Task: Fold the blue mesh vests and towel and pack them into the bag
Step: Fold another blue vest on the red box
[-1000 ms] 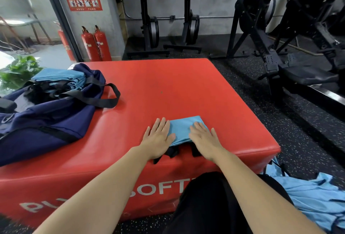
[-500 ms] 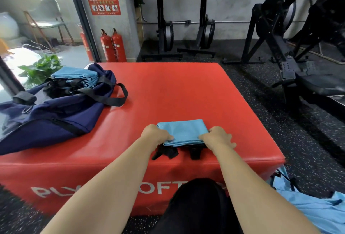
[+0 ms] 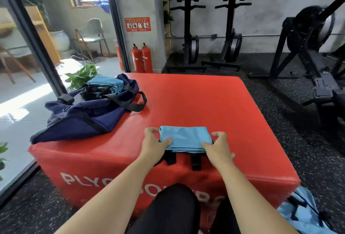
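At the 6 o'clock edge of the red box (image 3: 205, 99) we have a folded vest (image 3: 184, 137) lying flat. Our left hand (image 3: 153, 144) grips its 9 o'clock end and our right hand (image 3: 218, 147) grips its 3 o'clock end, thumbs on top, fingers curled round the sides.

Step in hand, as we judge it: this piece is folded and pickup for packing is starting. Next move calls for lifting it level with both hands so the layers don't slip. Then we carry it toward 10 o'clock to the bag (image 3: 84, 119), which lies open on the box's 9 o'clock side, and lay it on the blue stack (image 3: 106, 86) at the bag's opening.

Vest look: light blue, thin, a neat rectangle, several layers showing at the near edge. Black straps (image 3: 196, 162) poke out toward 6 o'clock over the box edge and may dangle on the lift. There is more blue cloth (image 3: 306, 215) on the floor at 5 o'clock, so we judge more folding remains.
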